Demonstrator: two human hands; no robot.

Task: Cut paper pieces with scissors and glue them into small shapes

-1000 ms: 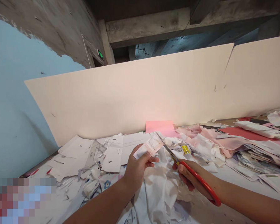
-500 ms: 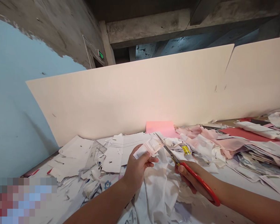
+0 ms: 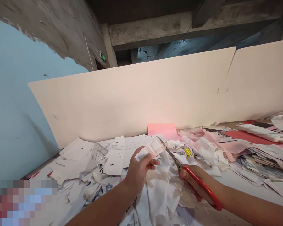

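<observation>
My left hand [image 3: 141, 168] pinches a small pale pink-and-white piece [image 3: 153, 147], perhaps paper or fabric, between thumb and fingers. My right hand [image 3: 193, 179] is wrapped round the red handles of a pair of scissors [image 3: 176, 161]. Their metal blades point up and to the left, with the tips at the right edge of the pale piece. The blades look nearly closed; I cannot tell whether the piece lies between them. Below the hands hangs or lies crumpled white cloth [image 3: 159, 188].
White paper sheets [image 3: 75, 157] and a clear set square [image 3: 97, 153] lie at left. A pink card [image 3: 162, 129] leans against the tall cream board [image 3: 136, 100]. Pink scraps [image 3: 233, 146], a yellow-labelled item [image 3: 188, 153], stacked pieces [image 3: 261, 166] and a white device [image 3: 264, 131] lie at right.
The scissors and right hand have shifted very slightly, with the blades looking a little closer together. The left hand keeps its hold on the pale piece. The view has tilted a touch.
</observation>
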